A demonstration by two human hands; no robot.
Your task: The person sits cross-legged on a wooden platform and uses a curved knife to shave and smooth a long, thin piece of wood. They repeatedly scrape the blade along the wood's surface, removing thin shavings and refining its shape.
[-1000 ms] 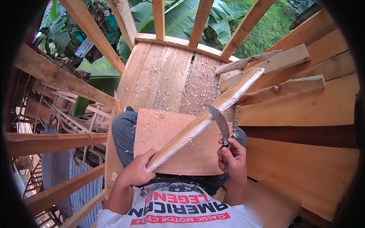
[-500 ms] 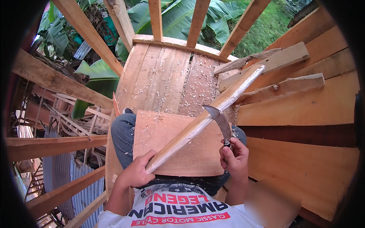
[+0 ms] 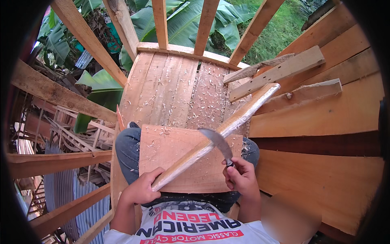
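My left hand [image 3: 144,186] is closed around the near end of a long wooden pole [image 3: 185,162], whose surface is partly pale and freshly cut. The pole slants away to the far right across a flat wooden board [image 3: 162,140] on my lap. In my right hand [image 3: 241,177] is the dark handle of a sickle with a curved metal blade [image 3: 220,143]. The blade lies over the middle of the pole, its tip pointing left; whether it touches the wood I cannot tell.
Wood shavings [image 3: 172,101] litter the plank floor [image 3: 144,89] ahead. Rough timber offcuts [image 3: 284,73] lie at the far right by a plank wall [image 3: 313,171]. Wooden railing posts [image 3: 205,28] stand in front and to the left, with banana leaves [image 3: 178,24] beyond.
The sickle and my right hand have come nearer and to the left along the pole. The pole's far end has dipped slightly, and my left hand keeps its grip.
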